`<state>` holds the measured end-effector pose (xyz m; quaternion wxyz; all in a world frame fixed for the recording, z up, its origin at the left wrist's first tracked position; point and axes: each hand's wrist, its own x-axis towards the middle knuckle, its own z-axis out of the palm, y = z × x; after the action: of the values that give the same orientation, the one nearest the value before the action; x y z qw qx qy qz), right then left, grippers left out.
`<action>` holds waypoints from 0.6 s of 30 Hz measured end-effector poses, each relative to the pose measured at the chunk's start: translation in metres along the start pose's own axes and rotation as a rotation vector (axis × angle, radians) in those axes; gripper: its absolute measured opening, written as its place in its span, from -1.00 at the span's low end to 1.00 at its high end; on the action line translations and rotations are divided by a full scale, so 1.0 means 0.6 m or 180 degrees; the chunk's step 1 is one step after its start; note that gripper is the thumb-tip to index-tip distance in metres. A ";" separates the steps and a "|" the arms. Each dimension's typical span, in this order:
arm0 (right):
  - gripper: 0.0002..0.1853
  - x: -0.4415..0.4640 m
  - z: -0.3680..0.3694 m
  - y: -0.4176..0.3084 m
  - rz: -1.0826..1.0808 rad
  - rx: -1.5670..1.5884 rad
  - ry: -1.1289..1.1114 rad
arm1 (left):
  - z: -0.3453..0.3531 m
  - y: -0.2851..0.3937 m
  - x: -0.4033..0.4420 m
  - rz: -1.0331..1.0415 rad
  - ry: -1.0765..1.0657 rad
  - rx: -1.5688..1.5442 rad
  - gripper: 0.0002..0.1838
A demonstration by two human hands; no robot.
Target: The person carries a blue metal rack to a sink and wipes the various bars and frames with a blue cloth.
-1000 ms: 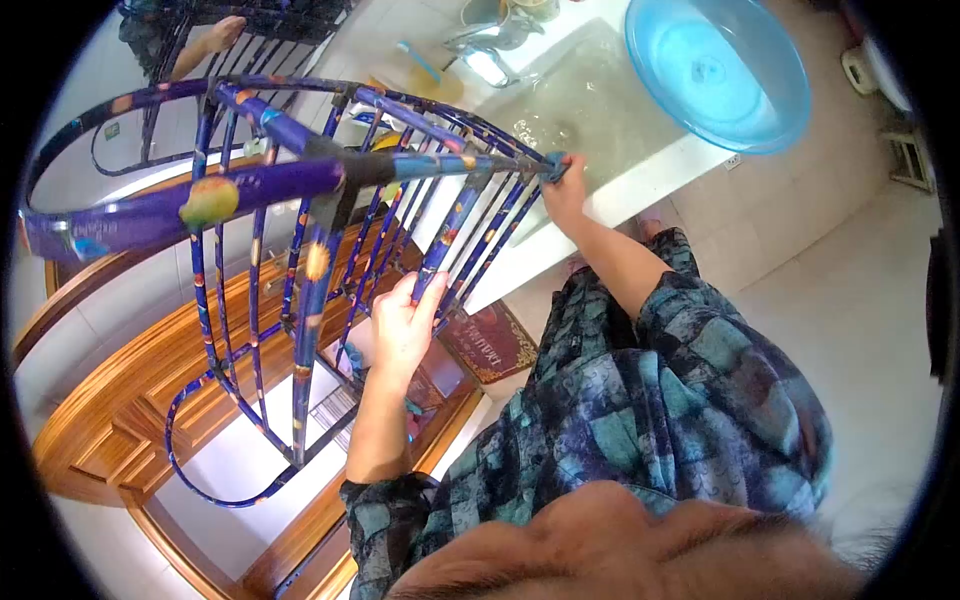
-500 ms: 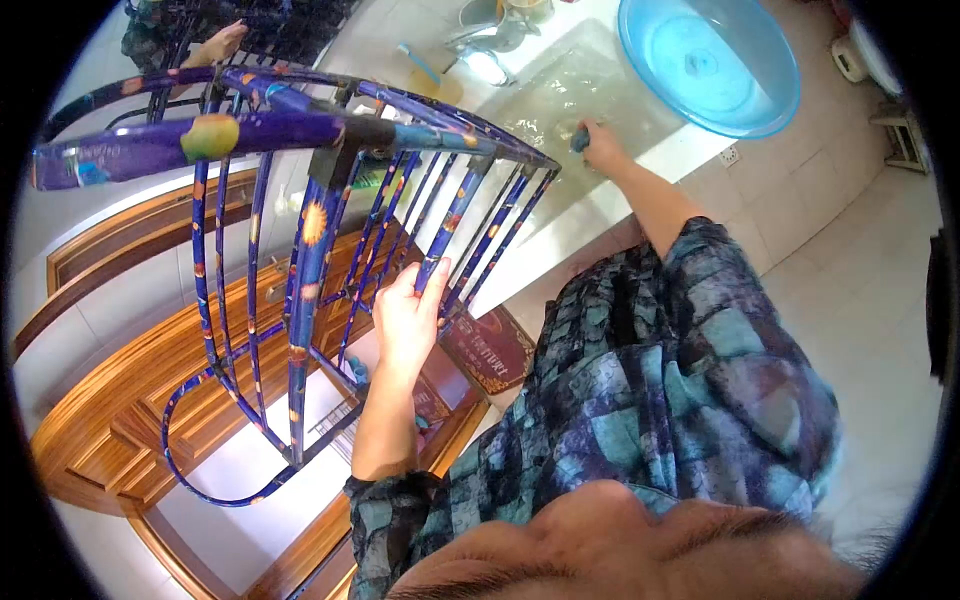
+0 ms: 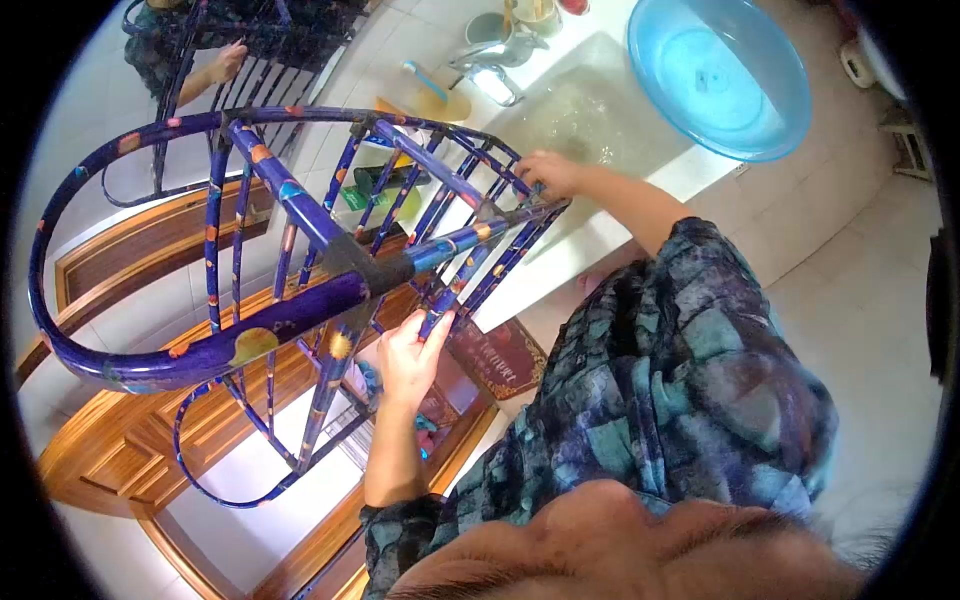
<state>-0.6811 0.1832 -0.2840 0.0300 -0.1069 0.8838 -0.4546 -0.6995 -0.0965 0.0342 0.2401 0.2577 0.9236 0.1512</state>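
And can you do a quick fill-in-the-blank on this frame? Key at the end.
1. Lower in view, the person's ____ hand grips a bar of the patterned rack.
2. The large round basin is light ____.
3. Clear, rippling ____ shows in the sink.

Missing words: left; blue; water.

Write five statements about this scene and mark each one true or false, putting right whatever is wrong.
1. The left hand grips a bar of the rack. True.
2. The right hand is dipped in the sink water. False: it is at the rack, clear of the water.
3. The large basin is blue. True.
4. The rack is plain white all over. False: it is dark blue and purple with a colourful pattern.
5. The right sleeve reaches down over the wrist. False: it stops well short, leaving the forearm bare.
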 end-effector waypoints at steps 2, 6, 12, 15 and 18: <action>-0.58 -0.006 0.017 0.017 -0.0311 -0.0169 0.0222 | 0.001 -0.001 -0.002 0.0045 0.0025 0.0131 -0.63; -0.54 -0.017 0.029 0.024 0.0122 0.0359 0.1147 | -0.006 0.008 0.001 -0.0137 -0.0024 -0.0071 -0.66; -0.68 -0.095 0.036 0.072 0.2221 -0.0574 0.1286 | -0.007 -0.010 -0.002 -0.0173 0.0058 -0.0101 -0.70; -0.67 -0.097 0.073 0.112 0.2776 -0.0633 0.1463 | -0.007 0.010 0.004 -0.0063 0.0188 -0.0160 -0.73; -0.59 -0.087 0.046 0.112 0.3358 0.1255 0.1080 | -0.003 0.003 0.007 -0.0069 0.0321 -0.0023 -0.65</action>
<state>-0.6369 0.2105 -0.3567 0.1296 0.4291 0.7087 -0.5448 -0.7027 -0.0930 0.0350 0.1957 0.2388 0.9368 0.1648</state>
